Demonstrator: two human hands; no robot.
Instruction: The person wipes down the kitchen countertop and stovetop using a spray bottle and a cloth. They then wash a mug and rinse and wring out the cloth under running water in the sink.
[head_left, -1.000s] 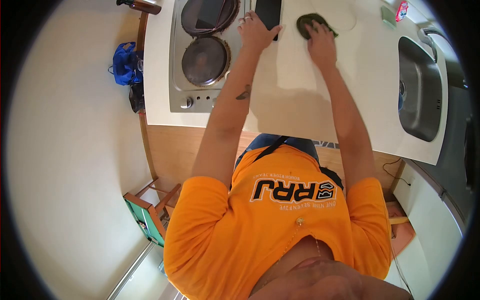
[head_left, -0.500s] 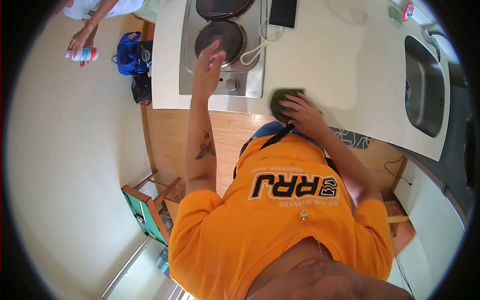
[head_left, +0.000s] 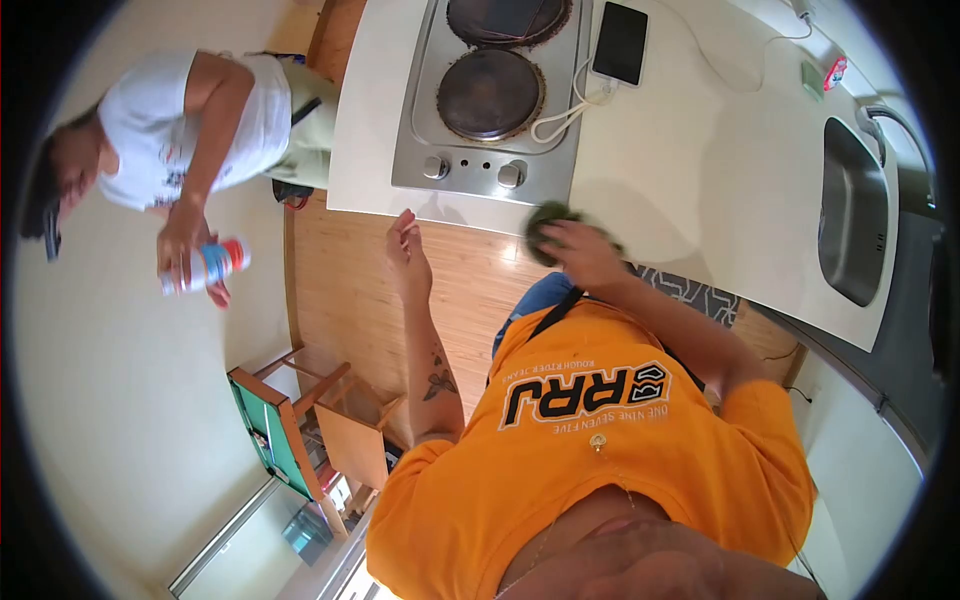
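My right hand (head_left: 588,258) grips a dark green cloth (head_left: 550,230) at the front edge of the counter, just right of the stove's corner. The cloth is bunched and blurred by motion. My left hand (head_left: 408,258) is raised over the floor before the counter's front edge, its fingers loosely bent and apart, with nothing in it. Ahead of both hands is the two-plate electric stove (head_left: 480,180), with brown marks around its plates.
A phone (head_left: 620,45) with a white cable (head_left: 570,118) lies right of the stove on the counter (head_left: 690,130). A sink (head_left: 853,215) is at far right. At left, another person (head_left: 215,120) holds a white, blue and red container (head_left: 215,265). Chairs (head_left: 345,430) stand behind left.
My left hand has drawn back from over the stove to before the counter edge. My right hand has shifted slightly left with the cloth. The other person is now more fully in view.
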